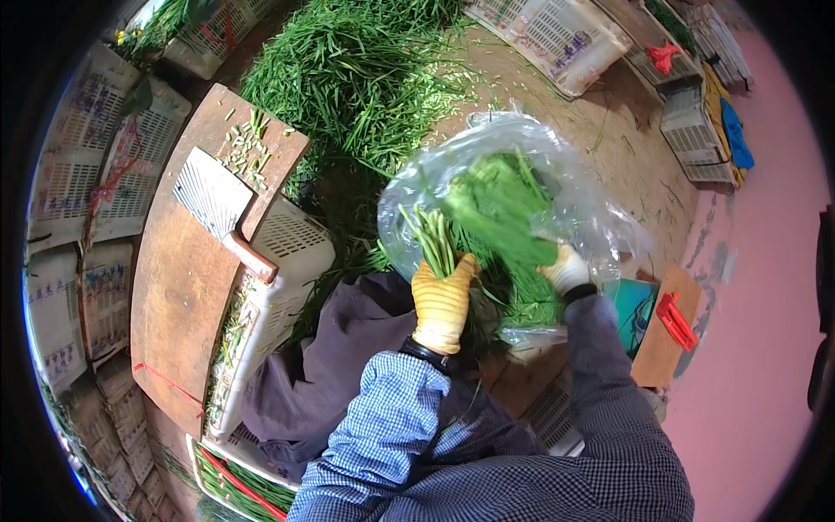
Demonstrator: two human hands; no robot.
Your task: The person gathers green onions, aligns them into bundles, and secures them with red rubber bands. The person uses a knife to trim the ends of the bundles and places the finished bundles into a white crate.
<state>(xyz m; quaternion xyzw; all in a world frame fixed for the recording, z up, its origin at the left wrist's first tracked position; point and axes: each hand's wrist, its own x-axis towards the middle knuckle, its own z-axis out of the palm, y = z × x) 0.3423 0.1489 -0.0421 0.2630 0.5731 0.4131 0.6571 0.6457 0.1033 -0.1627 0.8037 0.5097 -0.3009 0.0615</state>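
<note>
My left hand (pixel 443 303), in a yellow-coated work glove, grips a bunch of green stalks (pixel 432 241) with their pale cut ends pointing up and away from me. Their leafy ends are partly hidden behind the hand. My right hand (pixel 566 269), in a whitish glove, is closed at the edge of a motion-blurred mass of green leaves (pixel 499 209). Both hands are over a large clear plastic bag (pixel 590 169), which lies spread open in front of me with long green leaves inside.
A cleaver (pixel 212 192) lies on a wooden board (pixel 179 280) at left, near cut stalk ends (pixel 244 153). Beneath the board is a white plastic crate (pixel 287 241). Loose greens (pixel 333 72) are heaped beyond. Red ties (pixel 677 323) rest on a small board (pixel 665 352) at right.
</note>
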